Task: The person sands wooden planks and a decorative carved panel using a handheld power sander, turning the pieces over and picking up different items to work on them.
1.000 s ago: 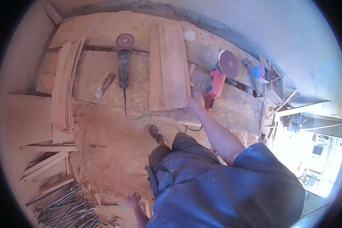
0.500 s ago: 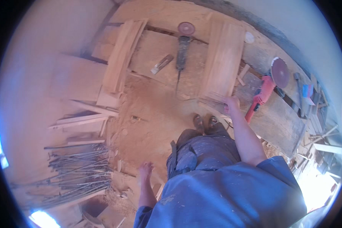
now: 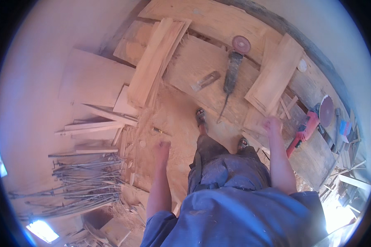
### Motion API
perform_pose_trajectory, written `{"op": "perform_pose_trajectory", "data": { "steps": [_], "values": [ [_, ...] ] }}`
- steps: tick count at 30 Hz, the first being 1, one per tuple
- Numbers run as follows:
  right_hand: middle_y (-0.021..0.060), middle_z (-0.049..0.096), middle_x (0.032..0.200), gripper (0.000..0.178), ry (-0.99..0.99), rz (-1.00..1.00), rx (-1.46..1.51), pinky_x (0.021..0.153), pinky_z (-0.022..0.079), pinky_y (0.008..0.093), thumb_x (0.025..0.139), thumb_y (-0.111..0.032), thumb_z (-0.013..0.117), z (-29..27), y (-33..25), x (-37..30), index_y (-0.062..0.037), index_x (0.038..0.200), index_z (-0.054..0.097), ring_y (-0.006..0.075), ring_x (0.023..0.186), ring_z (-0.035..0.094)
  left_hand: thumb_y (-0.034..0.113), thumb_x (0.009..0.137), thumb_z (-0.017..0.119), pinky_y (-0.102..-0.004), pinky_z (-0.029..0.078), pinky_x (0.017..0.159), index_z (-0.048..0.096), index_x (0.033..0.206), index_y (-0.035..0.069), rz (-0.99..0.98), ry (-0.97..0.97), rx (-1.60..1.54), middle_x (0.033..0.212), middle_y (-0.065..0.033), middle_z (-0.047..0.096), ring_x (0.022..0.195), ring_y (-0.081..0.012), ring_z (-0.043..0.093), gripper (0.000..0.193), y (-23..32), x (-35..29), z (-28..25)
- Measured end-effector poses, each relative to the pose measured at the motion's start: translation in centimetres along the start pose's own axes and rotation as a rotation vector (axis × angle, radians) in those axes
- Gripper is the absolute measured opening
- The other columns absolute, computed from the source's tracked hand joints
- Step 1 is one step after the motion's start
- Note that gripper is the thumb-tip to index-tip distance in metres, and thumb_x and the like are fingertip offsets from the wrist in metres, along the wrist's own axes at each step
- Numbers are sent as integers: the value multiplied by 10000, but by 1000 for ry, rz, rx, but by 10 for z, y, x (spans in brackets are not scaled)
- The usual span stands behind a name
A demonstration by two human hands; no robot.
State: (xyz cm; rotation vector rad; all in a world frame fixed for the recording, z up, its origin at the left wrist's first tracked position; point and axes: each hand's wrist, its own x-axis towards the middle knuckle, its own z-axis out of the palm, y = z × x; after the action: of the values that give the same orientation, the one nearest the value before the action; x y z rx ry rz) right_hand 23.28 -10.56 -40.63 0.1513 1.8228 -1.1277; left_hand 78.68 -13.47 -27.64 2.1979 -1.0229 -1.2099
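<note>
My left hand [image 3: 163, 149] hangs over the dusty floor, blurred, with its fingers loosely curled and nothing visible in them. A small yellow-and-dark hand tool [image 3: 161, 131] lies on the floor just beyond it. My right hand [image 3: 273, 124] is closed like a fist, also blurred, at the near end of a stack of thin wooden boards [image 3: 276, 74]; whether it touches them I cannot tell. To its right lies a red angle grinder [image 3: 306, 128] with a large disc. A dark grinder [image 3: 234, 68] with a round sanding disc rests left of the boards, beside a hand plane [image 3: 206, 81].
Another stack of long boards [image 3: 158, 61] leans at the far left of the low, sawdust-covered worktop [image 3: 189, 61]. Wood offcuts [image 3: 97, 124] and a pile of metal bar clamps [image 3: 86, 177] lie along the left. The dark grinder's cord [image 3: 223, 109] trails toward my feet.
My view has turned, and my feet have stepped apart. My right hand has come away from the thin board edge it was at. My left hand has moved forward, its fingers now curled.
</note>
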Motion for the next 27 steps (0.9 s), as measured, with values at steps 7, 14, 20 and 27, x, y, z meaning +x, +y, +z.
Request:
{"op": "perform_pose_trajectory", "data": {
  "steps": [7,14,20,27],
  "values": [
    [119,578,1043,283,276,226,42,622,532,461,857,-218,630,-64,64,1,-96,1111,598,358,766,614,245,755,817,-531,385,1100,524,1354,-17,708,289,529,1419,-271,495,1346,-454,431,716,178,209,-8],
    [135,539,1162,364,362,187,197,712,546,455,849,-237,623,55,25,-65,-103,1184,578,366,941,587,267,728,840,-488,458,1039,556,1344,-31,586,94,386,1315,-256,607,1258,-387,560,741,215,355,-19],
    [109,585,1072,377,440,-26,216,734,542,408,838,-197,624,96,47,-72,-95,1198,577,284,885,594,271,741,824,-385,559,860,627,1254,-65,389,-62,288,968,-196,755,919,-300,735,644,245,376,-30],
    [78,616,1036,520,544,-140,-270,833,528,365,768,-63,685,97,111,-105,-24,1269,551,245,906,613,340,834,728,-413,553,856,634,1261,-46,534,-25,678,1010,-206,737,928,-309,720,583,271,380,-40]
  ]
}}
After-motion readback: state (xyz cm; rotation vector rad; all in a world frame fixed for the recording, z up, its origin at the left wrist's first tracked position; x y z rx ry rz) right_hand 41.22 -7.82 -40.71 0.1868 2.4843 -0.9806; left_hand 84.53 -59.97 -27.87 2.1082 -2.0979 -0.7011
